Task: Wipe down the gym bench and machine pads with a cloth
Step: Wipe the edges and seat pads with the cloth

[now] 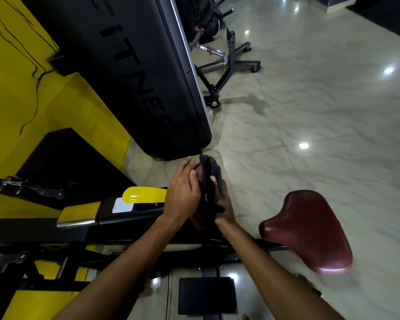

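Ok, both arms stretched fwd, hands close together. L hand [183,192] cups maroon pad [199,175] from its left; R hand [224,204] grips dark cloth [211,172] against pad's right side, cloth btwn hands. Maroon seat [307,229] lower right, apart.

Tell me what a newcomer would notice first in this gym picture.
Dead centre, the left hand holds a small maroon pad while the right hand grips a dark cloth against it. A glossy maroon seat stands at lower right; a black machine cover looms above, beside a yellow wall.
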A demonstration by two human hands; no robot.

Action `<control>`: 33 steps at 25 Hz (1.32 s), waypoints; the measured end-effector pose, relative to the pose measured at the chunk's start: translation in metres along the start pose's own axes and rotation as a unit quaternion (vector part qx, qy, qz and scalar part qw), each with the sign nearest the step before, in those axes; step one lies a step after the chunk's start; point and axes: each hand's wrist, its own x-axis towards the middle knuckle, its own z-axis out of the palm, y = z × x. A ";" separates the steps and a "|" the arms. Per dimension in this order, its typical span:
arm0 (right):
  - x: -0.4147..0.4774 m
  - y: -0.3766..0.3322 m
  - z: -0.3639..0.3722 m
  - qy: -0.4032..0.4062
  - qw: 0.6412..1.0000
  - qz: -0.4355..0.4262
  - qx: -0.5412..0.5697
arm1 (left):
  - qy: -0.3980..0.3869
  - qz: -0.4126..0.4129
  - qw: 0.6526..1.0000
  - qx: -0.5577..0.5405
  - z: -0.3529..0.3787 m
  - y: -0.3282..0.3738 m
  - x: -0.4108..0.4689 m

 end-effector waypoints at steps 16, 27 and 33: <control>-0.035 0.048 -0.004 -0.038 0.982 -0.103 -0.155 | 0.000 -0.014 1.000 -0.002 0.001 0.001 -0.001; -0.033 0.019 0.028 0.060 0.967 -0.162 -0.186 | 0.002 -0.029 1.000 -0.010 0.002 0.003 -0.001; -0.042 0.069 0.015 0.015 0.991 -0.064 -0.116 | 0.011 -0.017 1.000 -0.003 0.002 0.005 -0.004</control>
